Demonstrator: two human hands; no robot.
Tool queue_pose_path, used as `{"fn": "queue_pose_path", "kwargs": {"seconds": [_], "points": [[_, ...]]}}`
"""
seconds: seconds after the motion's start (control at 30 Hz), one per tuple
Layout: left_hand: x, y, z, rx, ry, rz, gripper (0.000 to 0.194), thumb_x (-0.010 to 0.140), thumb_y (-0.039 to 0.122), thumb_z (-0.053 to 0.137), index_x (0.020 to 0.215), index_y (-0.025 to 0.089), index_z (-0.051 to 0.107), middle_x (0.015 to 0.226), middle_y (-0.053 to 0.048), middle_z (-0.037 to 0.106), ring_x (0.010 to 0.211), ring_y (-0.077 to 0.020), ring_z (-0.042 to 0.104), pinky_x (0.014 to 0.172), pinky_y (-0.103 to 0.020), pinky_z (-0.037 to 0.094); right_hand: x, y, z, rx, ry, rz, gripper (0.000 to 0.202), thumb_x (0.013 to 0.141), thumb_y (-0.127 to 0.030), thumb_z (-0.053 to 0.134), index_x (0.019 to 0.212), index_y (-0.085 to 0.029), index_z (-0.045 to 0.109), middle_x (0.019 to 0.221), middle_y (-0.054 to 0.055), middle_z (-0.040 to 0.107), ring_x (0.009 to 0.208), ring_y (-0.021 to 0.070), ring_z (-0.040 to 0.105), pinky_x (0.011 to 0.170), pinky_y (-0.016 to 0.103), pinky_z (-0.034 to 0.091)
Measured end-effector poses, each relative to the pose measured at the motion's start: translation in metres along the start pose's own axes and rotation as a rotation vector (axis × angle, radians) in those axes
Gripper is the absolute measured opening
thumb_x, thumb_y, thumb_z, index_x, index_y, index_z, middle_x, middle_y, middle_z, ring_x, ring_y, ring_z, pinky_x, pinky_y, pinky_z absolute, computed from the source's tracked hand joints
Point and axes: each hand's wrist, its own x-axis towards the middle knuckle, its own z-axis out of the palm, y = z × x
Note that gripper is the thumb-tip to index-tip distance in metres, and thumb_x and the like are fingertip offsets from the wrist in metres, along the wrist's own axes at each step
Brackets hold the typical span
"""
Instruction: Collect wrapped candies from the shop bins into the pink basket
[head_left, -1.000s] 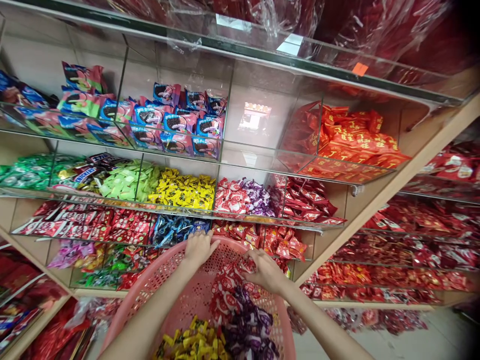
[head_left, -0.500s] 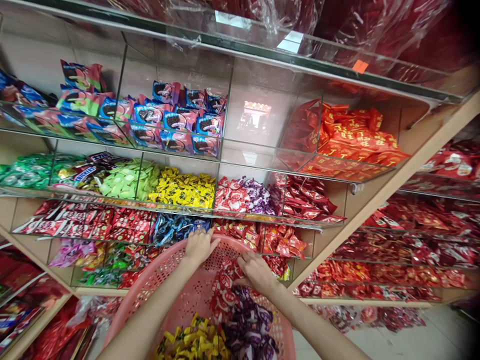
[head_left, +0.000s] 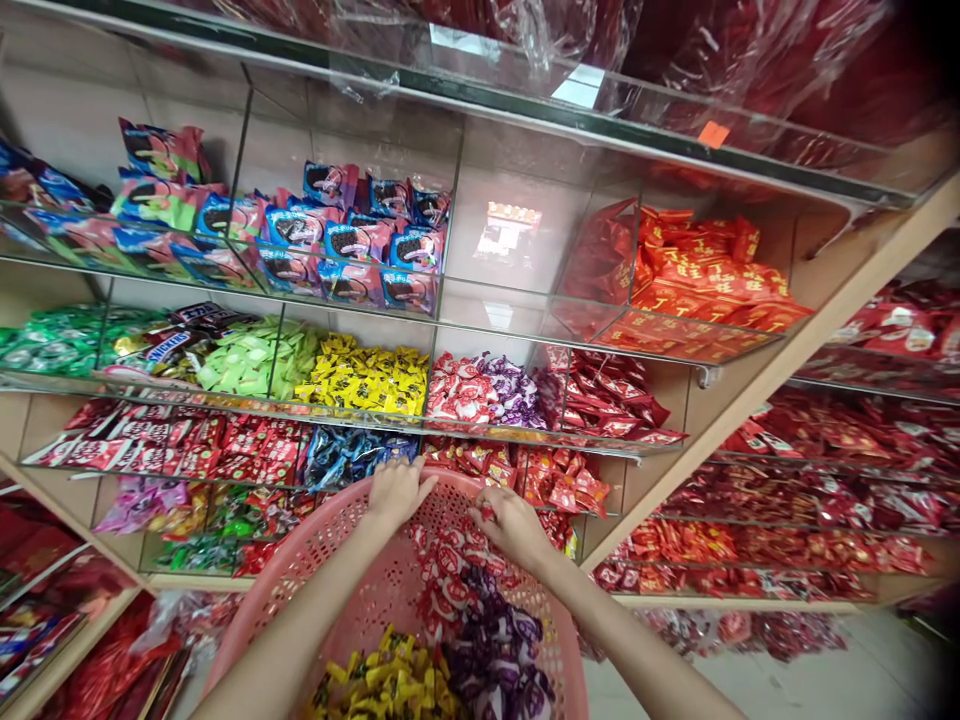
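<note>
A pink perforated plastic basket [head_left: 251, 610] is in front of me, below the shelves. My left hand [head_left: 396, 497] has its fingers hooked over the far rim, thumb stretched to the right. Inside the far right rim, my right hand [head_left: 511, 525] has curled fingers; a bit of red shows at them, but what they hold is unclear. Beneath it lie red-and-white wrapped candies [head_left: 446, 575]. Purple-and-white wrapped candies [head_left: 499, 640] and yellow wrapped candies [head_left: 382, 685] fill the near part of the basket.
Glass-fronted shelves hold yellow candies [head_left: 364, 378], red-and-white candies [head_left: 459, 390], purple candies [head_left: 516, 390] and blue-pink packets [head_left: 352, 240]. Orange-red packets [head_left: 712, 265] are at upper right. A wooden divider [head_left: 720, 400] slants up to the right, with more red packets beyond.
My right hand has lifted slightly and its fingers look more curled. More of the red-and-white candies show in the basket below it. My left hand stays on the rim.
</note>
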Motion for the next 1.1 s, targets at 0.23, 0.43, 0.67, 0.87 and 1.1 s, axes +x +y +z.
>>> {"fn": "queue_pose_path", "kwargs": {"seconds": [0.23, 0.43, 0.67, 0.87, 1.1], "points": [[0.000, -0.001, 0.002, -0.009, -0.009, -0.015, 0.053, 0.085, 0.053, 0.026, 0.114, 0.018, 0.053, 0.099, -0.014, 0.063, 0.095, -0.0268, 0.057, 0.081, -0.038, 0.037, 0.010, -0.014, 0.027, 0.029, 0.046, -0.071, 0.015, 0.088, -0.028, 0.040, 0.082, -0.020, 0.051, 0.082, 0.003, 0.061, 0.078, 0.0157, 0.055, 0.072, 0.026, 0.040], [-0.001, 0.000, 0.000, -0.041, -0.037, -0.024, 0.053, 0.085, 0.053, 0.026, 0.115, 0.018, 0.052, 0.102, -0.015, 0.062, 0.097, -0.0271, 0.056, 0.082, -0.038, 0.037, 0.015, -0.015, 0.041, -0.015, 0.134, 0.007, 0.016, 0.088, -0.030, 0.041, 0.083, -0.020, 0.052, 0.086, 0.005, 0.060, 0.080, 0.0178, 0.054, 0.071, 0.028, 0.041], [-0.001, 0.000, 0.000, -0.029, -0.039, -0.023, 0.051, 0.086, 0.051, 0.026, 0.113, 0.017, 0.053, 0.101, -0.015, 0.062, 0.096, -0.0272, 0.056, 0.082, -0.039, 0.037, 0.029, -0.027, 0.049, 0.081, 0.164, 0.035, 0.015, 0.088, -0.030, 0.043, 0.087, -0.020, 0.053, 0.086, 0.004, 0.062, 0.084, 0.0176, 0.055, 0.075, 0.027, 0.040], [-0.001, -0.001, 0.001, -0.018, -0.022, -0.016, 0.052, 0.085, 0.053, 0.025, 0.107, 0.017, 0.055, 0.099, -0.015, 0.063, 0.094, -0.0266, 0.057, 0.081, -0.039, 0.037, 0.014, -0.020, 0.031, 0.163, 0.154, 0.075, 0.015, 0.087, -0.029, 0.041, 0.092, -0.019, 0.052, 0.090, 0.005, 0.061, 0.090, 0.0185, 0.054, 0.079, 0.029, 0.041], [0.000, -0.002, 0.001, -0.031, -0.033, -0.008, 0.052, 0.085, 0.054, 0.026, 0.107, 0.017, 0.055, 0.098, -0.014, 0.063, 0.094, -0.0274, 0.057, 0.080, -0.039, 0.038, -0.018, 0.000, 0.006, 0.140, -0.015, 0.112, 0.035, 0.083, -0.023, 0.045, 0.116, -0.019, 0.036, 0.112, 0.009, 0.055, 0.100, 0.0206, 0.055, 0.077, 0.029, 0.043]]}}
